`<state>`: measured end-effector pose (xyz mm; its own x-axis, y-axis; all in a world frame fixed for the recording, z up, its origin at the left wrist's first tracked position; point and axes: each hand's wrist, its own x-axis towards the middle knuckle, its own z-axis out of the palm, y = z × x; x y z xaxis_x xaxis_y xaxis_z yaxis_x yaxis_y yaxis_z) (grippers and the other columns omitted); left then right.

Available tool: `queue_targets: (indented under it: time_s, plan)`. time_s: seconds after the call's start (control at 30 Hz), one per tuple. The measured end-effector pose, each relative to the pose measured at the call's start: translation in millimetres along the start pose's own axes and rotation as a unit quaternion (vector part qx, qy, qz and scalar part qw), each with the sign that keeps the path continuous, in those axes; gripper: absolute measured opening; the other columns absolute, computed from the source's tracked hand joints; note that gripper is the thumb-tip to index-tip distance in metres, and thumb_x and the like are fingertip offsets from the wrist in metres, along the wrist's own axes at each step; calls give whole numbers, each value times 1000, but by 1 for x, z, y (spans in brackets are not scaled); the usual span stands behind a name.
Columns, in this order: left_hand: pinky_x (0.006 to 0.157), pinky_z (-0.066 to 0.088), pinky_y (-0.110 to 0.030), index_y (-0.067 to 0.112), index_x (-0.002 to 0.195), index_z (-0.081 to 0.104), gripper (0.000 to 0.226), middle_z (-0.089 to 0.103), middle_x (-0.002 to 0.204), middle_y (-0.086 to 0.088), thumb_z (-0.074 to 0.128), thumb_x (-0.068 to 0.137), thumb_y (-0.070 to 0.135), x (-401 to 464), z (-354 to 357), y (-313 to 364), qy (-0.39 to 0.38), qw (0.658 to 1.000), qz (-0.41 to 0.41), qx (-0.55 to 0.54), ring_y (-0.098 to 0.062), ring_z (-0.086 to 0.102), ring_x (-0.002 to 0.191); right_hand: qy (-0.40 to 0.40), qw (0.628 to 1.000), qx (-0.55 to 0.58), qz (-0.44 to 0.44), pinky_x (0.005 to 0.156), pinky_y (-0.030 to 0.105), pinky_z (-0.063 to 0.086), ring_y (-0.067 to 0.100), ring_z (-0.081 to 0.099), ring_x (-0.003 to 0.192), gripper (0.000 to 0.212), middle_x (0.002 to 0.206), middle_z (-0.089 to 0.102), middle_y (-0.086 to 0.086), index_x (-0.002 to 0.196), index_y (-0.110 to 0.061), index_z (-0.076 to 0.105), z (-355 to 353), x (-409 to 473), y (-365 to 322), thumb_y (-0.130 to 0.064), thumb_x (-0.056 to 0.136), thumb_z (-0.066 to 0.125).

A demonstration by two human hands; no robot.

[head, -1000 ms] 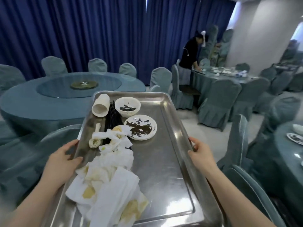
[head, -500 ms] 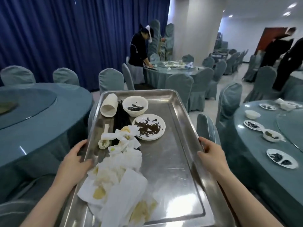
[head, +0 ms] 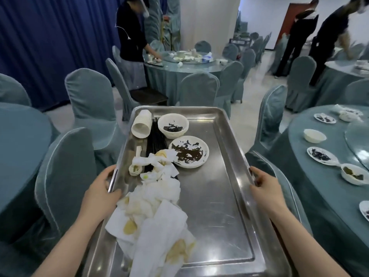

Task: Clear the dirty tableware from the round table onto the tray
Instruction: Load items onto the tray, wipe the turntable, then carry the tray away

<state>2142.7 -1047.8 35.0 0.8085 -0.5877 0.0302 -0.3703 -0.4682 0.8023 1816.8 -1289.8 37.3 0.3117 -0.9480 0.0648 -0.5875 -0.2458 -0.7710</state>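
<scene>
In the head view, we carry the tray (head: 215, 206) with both hands: our left hand (head: 99, 191) grips its left rim in the lower left of the frame, thumb curled over the edge, and our right hand (head: 264, 189) grips the right rim at about the same height, fingers wrapped round the lip. The tray's long axis runs away from us, from the bottom centre of the frame up toward the middle, and its far short edge points at the gap between the covered chairs.

On it, soiled napkins (head: 151, 220) are heaped at the near left; a stack of cups (head: 141, 124) lying on its side, black chopsticks (head: 156, 137), a bowl (head: 173, 125) and a smeared plate (head: 188, 151) sit toward the far end. The near right part of the tray is bare metal.

The round tabletop (head: 311, 176) that still bears dirty ware lies at the right edge of the frame, to the right of the tray and nearer our right hand. On it we see a clean-looking white bowl (head: 314, 135), a stained plate (head: 321, 156) and a dirty bowl (head: 352, 173), strung along the tabletop's near edge, well apart from the tray, with a chair back (head: 275, 116) between.

We judge the next move calls for swinging the tray's far end rightward toward that tabletop.
</scene>
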Motion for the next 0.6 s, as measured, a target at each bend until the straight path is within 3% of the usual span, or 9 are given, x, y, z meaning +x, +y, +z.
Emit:
queue_targets:
  time_s: [0.1, 0.23, 0.37, 0.47, 0.53, 0.6]
  plan:
    - [51, 44, -29, 47, 123, 49, 68, 57, 66, 3, 64, 76, 1, 82, 26, 12, -33, 999, 3, -28, -17, 54, 52, 29, 999, -2, 22, 42, 11, 36, 4, 41, 41, 63, 56, 50, -4, 136, -24, 53, 20, 53, -2, 0, 77, 59]
    - [49, 38, -25, 35, 130, 50, 67, 38, 48, 9, 62, 78, -6, 179, 75, 43, -74, 996, 12, -48, -8, 37, 43, 70, 995, -9, 68, 42, 10, 37, 4, 46, 46, 61, 58, 54, -4, 133, -23, 54, 28, 128, 1, 2, 78, 60]
    - [41, 38, -17, 32, 130, 49, 67, 47, 39, 16, 62, 78, -9, 278, 142, 93, -114, 990, 43, -66, 0, 42, 34, 88, 991, -10, 98, 54, 17, 43, 21, 64, 73, 62, 80, 68, 9, 135, -28, 52, 22, 224, 16, -2, 80, 61]
    - [48, 43, -26, 35, 132, 45, 69, 59, 50, 20, 63, 80, -6, 350, 193, 133, -130, 987, 38, -80, 0, 53, 41, 102, 989, -8, 104, 61, 28, 49, 27, 64, 74, 62, 80, 67, 14, 135, -29, 52, 16, 308, 28, -2, 80, 62]
    - [50, 45, -25, 33, 135, 43, 70, 64, 57, 12, 64, 80, -5, 396, 226, 159, -135, 986, 32, -88, -2, 58, 45, 111, 988, -3, 110, 64, 31, 50, 29, 65, 73, 62, 78, 67, 15, 134, -30, 52, 12, 365, 37, -3, 79, 62]
    - [47, 43, -20, 30, 136, 44, 70, 59, 49, 15, 64, 79, -4, 440, 256, 185, -128, 987, 43, -83, 0, 54, 41, 117, 987, -6, 106, 61, 28, 48, 28, 64, 69, 61, 74, 67, 15, 134, -28, 53, 9, 419, 42, -3, 79, 62]
